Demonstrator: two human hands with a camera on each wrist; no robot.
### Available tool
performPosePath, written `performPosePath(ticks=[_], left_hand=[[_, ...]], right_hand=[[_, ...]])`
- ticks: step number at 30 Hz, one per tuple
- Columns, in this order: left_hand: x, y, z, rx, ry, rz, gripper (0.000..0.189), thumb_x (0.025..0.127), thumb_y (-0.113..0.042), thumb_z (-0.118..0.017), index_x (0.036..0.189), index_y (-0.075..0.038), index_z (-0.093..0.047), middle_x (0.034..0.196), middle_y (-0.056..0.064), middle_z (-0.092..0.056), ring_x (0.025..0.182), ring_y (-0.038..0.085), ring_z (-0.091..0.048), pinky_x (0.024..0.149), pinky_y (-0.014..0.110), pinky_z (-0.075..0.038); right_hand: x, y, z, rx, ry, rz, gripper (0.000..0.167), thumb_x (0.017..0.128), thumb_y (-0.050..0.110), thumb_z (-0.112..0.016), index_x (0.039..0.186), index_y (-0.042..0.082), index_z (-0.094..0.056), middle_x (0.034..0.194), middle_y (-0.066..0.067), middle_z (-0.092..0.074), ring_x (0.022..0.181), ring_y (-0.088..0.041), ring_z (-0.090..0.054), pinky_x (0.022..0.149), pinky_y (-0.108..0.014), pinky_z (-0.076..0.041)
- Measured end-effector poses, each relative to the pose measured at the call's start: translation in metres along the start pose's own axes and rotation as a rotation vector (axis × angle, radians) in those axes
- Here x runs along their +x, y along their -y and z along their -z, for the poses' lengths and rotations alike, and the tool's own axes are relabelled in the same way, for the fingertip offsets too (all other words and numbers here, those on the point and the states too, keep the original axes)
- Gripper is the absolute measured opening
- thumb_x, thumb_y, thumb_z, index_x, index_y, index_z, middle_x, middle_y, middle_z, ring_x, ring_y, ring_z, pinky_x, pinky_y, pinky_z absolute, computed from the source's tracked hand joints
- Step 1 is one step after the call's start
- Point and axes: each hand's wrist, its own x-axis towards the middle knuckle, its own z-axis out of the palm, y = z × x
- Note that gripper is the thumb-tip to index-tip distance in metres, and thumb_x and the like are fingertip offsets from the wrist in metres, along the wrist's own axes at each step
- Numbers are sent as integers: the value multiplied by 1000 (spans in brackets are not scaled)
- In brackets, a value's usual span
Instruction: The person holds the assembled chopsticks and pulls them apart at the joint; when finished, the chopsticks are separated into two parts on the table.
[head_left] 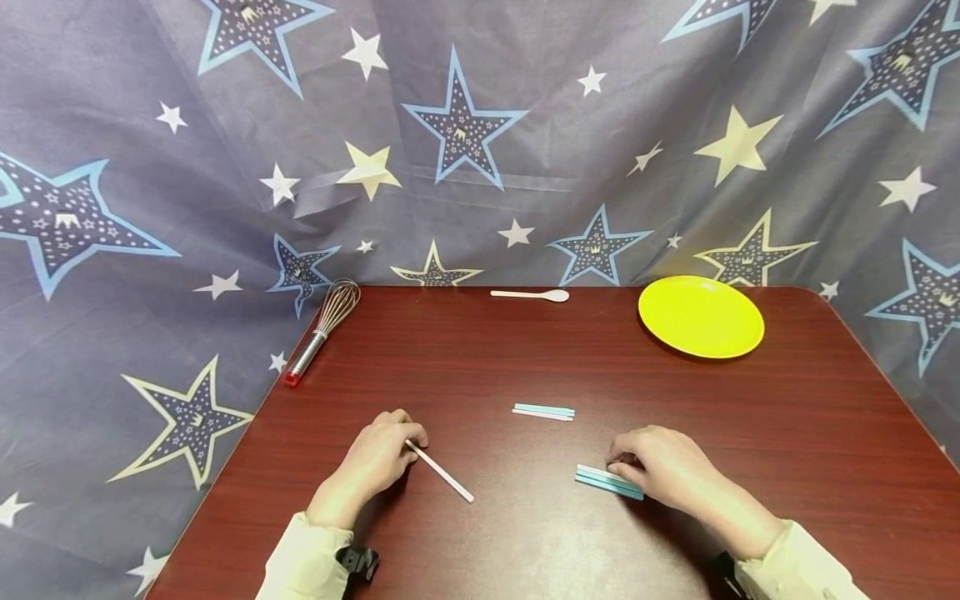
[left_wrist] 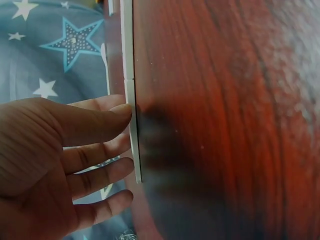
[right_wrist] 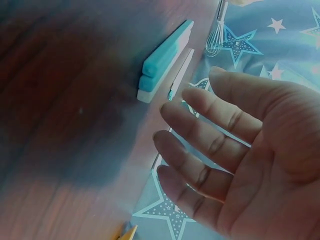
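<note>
My left hand (head_left: 381, 454) pinches a slim white stick (head_left: 446, 477) between thumb and forefinger, near its far end. In the left wrist view, the white stick (left_wrist: 128, 45) shows a small joint line along its length, and the other fingers (left_wrist: 102, 175) are spread loosely. My right hand (head_left: 667, 467) hovers beside a group of light-blue and white sticks (head_left: 609, 483) lying side by side on the table. The right wrist view shows its relaxed fingers (right_wrist: 200, 135) apart from the blue sticks (right_wrist: 162, 57), holding nothing.
Another small group of light-blue and white sticks (head_left: 543, 412) lies mid-table. A white spoon (head_left: 532, 295) is at the back edge, a yellow plate (head_left: 701, 317) at the back right, and a whisk (head_left: 322, 332) along the left edge. A star-patterned cloth (head_left: 465, 217) hangs behind the table (head_left: 450, 358).
</note>
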Motion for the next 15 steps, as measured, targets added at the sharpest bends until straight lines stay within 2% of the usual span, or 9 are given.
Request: performPosePath(ticks=[7, 15], left_hand=[[0, -2, -2, 60, -10, -18, 34, 62, -3, -85, 69, -22, -58, 78, -4, -50, 78, 23, -52, 60, 39, -43], [2, -3, -3, 127, 32, -39, 34, 66, 0, -81, 67, -20, -53, 74, -4, -42, 74, 24, -50, 58, 38, -40]], right_hand=[[0, 1, 0, 6, -6, 2, 9, 82, 24, -77, 81, 29, -69, 72, 23, -57, 66, -1, -49, 57, -28, -42], [0, 0, 0, 12, -6, 7, 9, 81, 23, -77, 81, 28, -69, 71, 22, -56, 65, 0, -49, 57, -28, -42]])
